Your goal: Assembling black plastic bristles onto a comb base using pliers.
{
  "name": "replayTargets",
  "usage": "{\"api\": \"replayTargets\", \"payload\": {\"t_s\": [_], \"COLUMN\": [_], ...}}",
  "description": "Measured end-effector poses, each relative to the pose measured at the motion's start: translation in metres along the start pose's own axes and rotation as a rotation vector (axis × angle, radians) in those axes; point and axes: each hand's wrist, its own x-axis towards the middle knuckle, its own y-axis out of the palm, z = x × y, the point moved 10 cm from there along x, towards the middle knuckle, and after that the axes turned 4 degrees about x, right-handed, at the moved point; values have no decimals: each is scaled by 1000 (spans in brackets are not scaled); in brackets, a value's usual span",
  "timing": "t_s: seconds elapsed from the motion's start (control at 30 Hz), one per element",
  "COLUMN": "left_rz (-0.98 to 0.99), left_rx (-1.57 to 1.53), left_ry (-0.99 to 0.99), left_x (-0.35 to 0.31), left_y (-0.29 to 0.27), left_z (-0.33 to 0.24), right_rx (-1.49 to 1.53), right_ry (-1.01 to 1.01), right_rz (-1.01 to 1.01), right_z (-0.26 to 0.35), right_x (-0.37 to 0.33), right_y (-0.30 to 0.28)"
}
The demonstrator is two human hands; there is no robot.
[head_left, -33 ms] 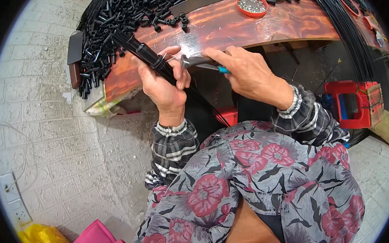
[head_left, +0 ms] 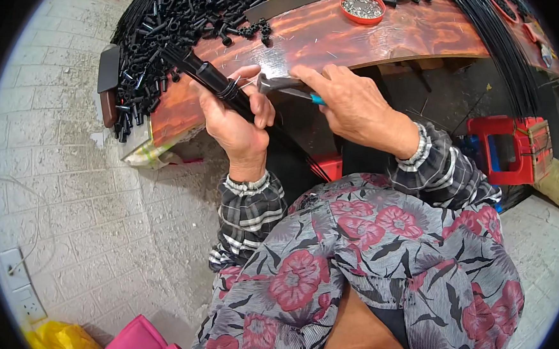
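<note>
My left hand (head_left: pixel 237 130) is closed around a bundle of black plastic tube fittings (head_left: pixel 210 75) with ringed collars, tilted up to the left. Thin black rods (head_left: pixel 300 155) run from below that hand down toward my lap. Fine pale wire (head_left: pixel 239 80) shows by the left fingertips. In my right hand (head_left: pixel 360 106) is a pair of pliers (head_left: pixel 285 85) with a bit of teal handle showing. Their metal head sits right beside the left fingers, near the wire. Whether the jaws grip the wire is too small to tell.
A big heap of black plastic fittings (head_left: pixel 166 33) covers the left end of the reddish wooden table (head_left: pixel 300 38). At the back stands a red dish (head_left: pixel 363 7) of small metal pieces. Long black rods (head_left: pixel 501 50) hang over the right edge, above a red plastic stool (head_left: pixel 500 149).
My right hand and the pliers have shifted very slightly to the left. The left hand with the black fittings stays almost where it was.
</note>
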Motion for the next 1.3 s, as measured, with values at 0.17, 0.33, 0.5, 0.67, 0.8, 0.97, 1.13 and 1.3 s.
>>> {"api": "replayTargets", "payload": {"t_s": [0.17, 0.33, 0.5, 0.67, 0.8, 0.97, 1.13, 1.3], "left_rz": [-15, 38, 84, 145, 198, 299, 252, 202], "left_rx": [13, 6, 17, -32, 15, 78, 37, 31], "left_ry": [-27, -22, 4, 125, 190, 191, 190, 191], "left_x": [-4, -4, -7, -15, -21, -30, -31, -27], "left_y": [3, 7, 12, 22, 25, 42, 33, 35], "left_z": [3, 3, 3, -1, -5, 0, 1, 3], "right_rx": [-40, -136, -343, -280, -68, 808, 550, -371], "right_ry": [-9, -69, -114, -572, -493, 345, 178, -439], "right_rz": [-100, -258, -328, -322, 27, 1173, 898, -48], "right_z": [8, 11, 11, 29, 18, -15, -24, 24], "right_x": [6, 8, 10, 13, 30, -25, -7, 2], "right_y": [-2, -9, -30, -62, -54, 25, 22, -66]}}
